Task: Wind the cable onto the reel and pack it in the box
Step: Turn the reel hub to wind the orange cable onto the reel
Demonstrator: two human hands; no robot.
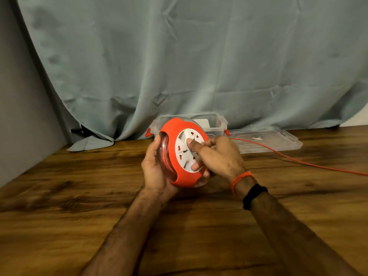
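An orange cable reel with a white socket face is held tilted above the wooden table. My left hand cups its clear left side and underside, where wound orange cable shows through. My right hand lies on the white face, with fingers pressed into it. The loose orange cable runs from behind my right hand across the table to the right edge of the view. A clear plastic box with red clips stands open behind the reel.
The box's clear lid lies flat on the table to the right of the box, partly under the cable. A grey-green curtain hangs right behind the box, and a grey wall closes the left side.
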